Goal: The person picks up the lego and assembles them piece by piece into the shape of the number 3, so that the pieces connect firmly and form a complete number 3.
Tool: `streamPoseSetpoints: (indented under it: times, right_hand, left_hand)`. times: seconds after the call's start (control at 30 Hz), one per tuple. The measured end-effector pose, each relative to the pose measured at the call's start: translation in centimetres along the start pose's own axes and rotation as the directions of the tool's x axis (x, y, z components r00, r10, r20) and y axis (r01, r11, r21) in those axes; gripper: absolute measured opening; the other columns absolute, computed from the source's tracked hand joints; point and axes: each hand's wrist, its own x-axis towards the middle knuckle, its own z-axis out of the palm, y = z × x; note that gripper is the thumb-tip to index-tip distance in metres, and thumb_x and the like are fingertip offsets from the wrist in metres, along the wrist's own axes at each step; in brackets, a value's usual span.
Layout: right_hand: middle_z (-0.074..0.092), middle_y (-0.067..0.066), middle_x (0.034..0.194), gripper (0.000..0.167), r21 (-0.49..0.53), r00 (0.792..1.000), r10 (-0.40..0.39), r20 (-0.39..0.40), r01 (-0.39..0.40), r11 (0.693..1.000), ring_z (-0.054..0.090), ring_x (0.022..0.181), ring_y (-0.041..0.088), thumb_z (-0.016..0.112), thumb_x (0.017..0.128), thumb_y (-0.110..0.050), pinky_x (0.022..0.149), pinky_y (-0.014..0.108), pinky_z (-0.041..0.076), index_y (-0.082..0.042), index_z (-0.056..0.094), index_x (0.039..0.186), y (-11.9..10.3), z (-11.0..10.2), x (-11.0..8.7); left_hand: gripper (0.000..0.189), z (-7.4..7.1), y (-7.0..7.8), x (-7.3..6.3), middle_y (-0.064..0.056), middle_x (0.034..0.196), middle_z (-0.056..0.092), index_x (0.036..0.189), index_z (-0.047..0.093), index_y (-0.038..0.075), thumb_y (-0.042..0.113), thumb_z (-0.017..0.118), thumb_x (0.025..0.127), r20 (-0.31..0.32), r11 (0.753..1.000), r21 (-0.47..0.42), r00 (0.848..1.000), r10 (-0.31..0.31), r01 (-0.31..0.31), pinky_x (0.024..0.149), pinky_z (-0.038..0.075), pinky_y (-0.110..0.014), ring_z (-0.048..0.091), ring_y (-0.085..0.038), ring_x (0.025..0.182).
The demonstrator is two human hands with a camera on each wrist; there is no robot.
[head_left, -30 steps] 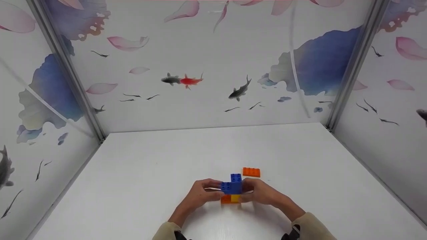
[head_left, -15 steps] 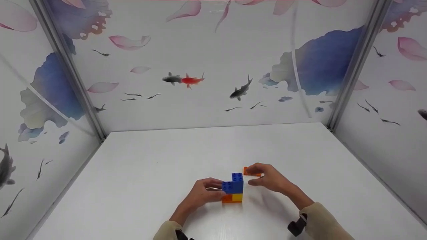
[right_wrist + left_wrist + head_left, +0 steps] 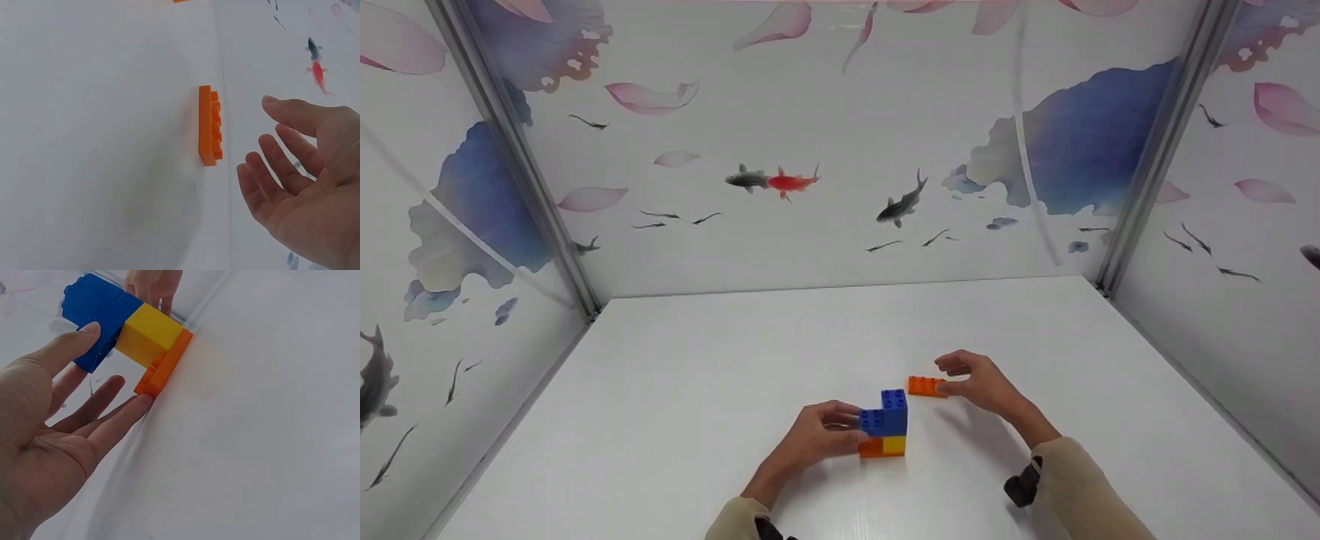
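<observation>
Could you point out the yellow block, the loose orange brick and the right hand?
Yellow block point(image 3: 894, 445): head view, on its front face.
Loose orange brick point(image 3: 205, 126): right wrist view, on its long side.
Right hand point(image 3: 982, 383): head view, on its back.

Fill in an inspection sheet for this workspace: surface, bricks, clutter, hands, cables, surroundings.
Surface: white table, smooth-looking; no spill seen.
Bricks: upright brick stack, with blue bricks over a yellow brick on an orange base; loose orange brick lying flat beyond it, studs up.
Clutter: nothing seen.
Left hand: holds the brick stack.
Right hand: fingers spread beside the loose orange brick, not gripping it.
Cables: nothing seen.
Surroundings: white wall panels printed with fish and petals; grey metal corner posts.
</observation>
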Motion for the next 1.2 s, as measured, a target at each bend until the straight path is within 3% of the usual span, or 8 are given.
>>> streamPoseSetpoints:
  times: [0.27, 0.53, 0.83, 1.2]
  right_hand:
    - [0.061, 0.017, 0.133, 0.045, -0.002, 0.992, 0.112, 0.052, -0.112, 0.994, 0.059, 0.120, 0.033, 0.075, 0.090, -0.016, 0.102, 0.046, 0.055, -0.007, 0.061, 0.131, 1.4, 0.1, 0.8]
    - [0.065, 0.014, 0.122, 0.041, -0.063, 0.989, 0.145, 0.040, -0.142, 0.988, 0.060, 0.106, 0.025, 0.076, 0.087, -0.009, 0.098, 0.041, 0.056, -0.005, 0.064, 0.126, 1.5, 0.9, 1.4]
    - [0.068, 0.010, 0.114, 0.035, -0.081, 0.991, 0.130, 0.024, -0.128, 0.989, 0.060, 0.099, 0.022, 0.077, 0.085, -0.008, 0.092, 0.037, 0.057, -0.004, 0.068, 0.119, 1.3, 1.1, 1.5]
    - [0.070, 0.010, 0.116, 0.029, -0.059, 0.999, 0.046, -0.020, -0.048, 0.997, 0.061, 0.099, 0.021, 0.073, 0.090, -0.012, 0.092, 0.035, 0.058, -0.006, 0.071, 0.118, -0.1, 0.7, 1.1]
  left_hand:
    - [0.047, -0.1, 0.1, -0.1, -0.011, 0.127, 0.067, 0.126, 0.065, 0.009, 0.031, 0.079, 0.087, 0.004, 1.000, -0.002, 1.000, -0.011, 0.011, 0.093, 0.060, -0.041, 0.066, -0.024, 0.113]
    - [0.045, -0.1, 0.1, 0.0, -0.011, 0.122, 0.071, 0.124, 0.066, 0.007, 0.027, 0.079, 0.086, 0.015, 0.999, -0.032, 1.000, -0.006, 0.006, 0.091, 0.060, -0.039, 0.068, -0.022, 0.109]
    - [0.047, -0.2, 0.0, 0.1, -0.011, 0.124, 0.069, 0.124, 0.066, 0.005, 0.026, 0.080, 0.085, 0.019, 0.998, -0.057, 1.000, -0.005, 0.006, 0.092, 0.060, -0.038, 0.067, -0.025, 0.114]
    - [0.058, -0.3, 0.2, 0.1, -0.012, 0.128, 0.067, 0.131, 0.062, 0.006, 0.031, 0.082, 0.083, 0.010, 0.998, -0.055, 1.000, -0.010, 0.010, 0.093, 0.060, -0.039, 0.067, -0.025, 0.116]
